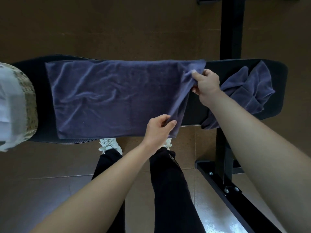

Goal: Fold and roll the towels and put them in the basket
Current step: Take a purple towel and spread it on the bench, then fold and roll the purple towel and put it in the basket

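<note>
A dark blue towel (pixel 109 96) lies spread flat along a black padded bench (pixel 218 105). My left hand (pixel 158 130) pinches the towel's near right corner at the bench's front edge. My right hand (pixel 206 84) grips the far right corner, lifting that end so the right edge is raised and bunched. A second blue towel (pixel 249 91) lies crumpled on the bench's right end, partly hidden behind my right forearm. A woven basket (pixel 28 101) with a white lining stands at the bench's left end, cut off by the frame.
The bench's black metal frame (pixel 227 182) runs along the floor at the lower right, and a black upright post (pixel 232 27) stands behind the bench. My legs and white shoes (pixel 109 145) are close against the bench's front. Brown tiled floor surrounds it.
</note>
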`<state>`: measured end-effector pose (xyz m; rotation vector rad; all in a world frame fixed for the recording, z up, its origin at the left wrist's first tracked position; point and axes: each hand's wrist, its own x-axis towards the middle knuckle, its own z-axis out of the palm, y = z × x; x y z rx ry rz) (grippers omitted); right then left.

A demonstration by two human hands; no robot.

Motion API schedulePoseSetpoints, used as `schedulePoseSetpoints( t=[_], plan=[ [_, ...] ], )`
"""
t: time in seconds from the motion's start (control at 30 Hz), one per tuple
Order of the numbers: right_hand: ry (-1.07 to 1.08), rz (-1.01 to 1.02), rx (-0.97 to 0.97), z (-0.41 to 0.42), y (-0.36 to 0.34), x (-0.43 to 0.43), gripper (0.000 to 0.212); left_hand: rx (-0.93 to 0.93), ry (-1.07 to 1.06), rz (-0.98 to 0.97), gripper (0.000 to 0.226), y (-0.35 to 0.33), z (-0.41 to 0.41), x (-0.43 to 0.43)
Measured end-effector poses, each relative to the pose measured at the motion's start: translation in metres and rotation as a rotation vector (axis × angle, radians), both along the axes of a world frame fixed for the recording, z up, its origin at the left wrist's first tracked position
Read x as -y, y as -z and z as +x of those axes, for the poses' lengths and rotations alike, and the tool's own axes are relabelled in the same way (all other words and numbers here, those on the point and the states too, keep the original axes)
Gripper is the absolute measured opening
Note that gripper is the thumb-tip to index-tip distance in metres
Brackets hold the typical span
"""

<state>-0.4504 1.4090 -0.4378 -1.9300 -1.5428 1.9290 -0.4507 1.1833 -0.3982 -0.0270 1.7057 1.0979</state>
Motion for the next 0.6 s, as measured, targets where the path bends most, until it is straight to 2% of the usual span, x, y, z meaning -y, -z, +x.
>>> schedulePoseSetpoints(
  t=[0.07,0.13,0.27,0.43,0.6],
  plan=[
    [0.040,-0.049,-0.077,-0.012,-0.010,0.021,0.004,-0.012,-0.066,-0.013,0.011,-0.003,-0.011,0.018],
    [0.053,-0.115,-0.129,-0.023,-0.019,0.046,0.010,-0.021,-0.108,-0.048,0.013,-0.001,-0.021,0.042],
    [0.034,-0.131,-0.168,-0.050,-0.030,0.094,0.007,-0.010,-0.236,-0.120,0.018,-0.001,-0.037,0.093],
    [-0.107,-0.094,-0.211,-0.100,-0.040,0.158,0.005,0.030,-0.485,-0.149,0.011,-0.005,-0.056,0.146],
    [-0.228,-0.075,-0.223,-0.147,-0.050,0.212,0.009,-0.001,-0.588,-0.202,0.010,-0.006,-0.077,0.190]
  ],
)
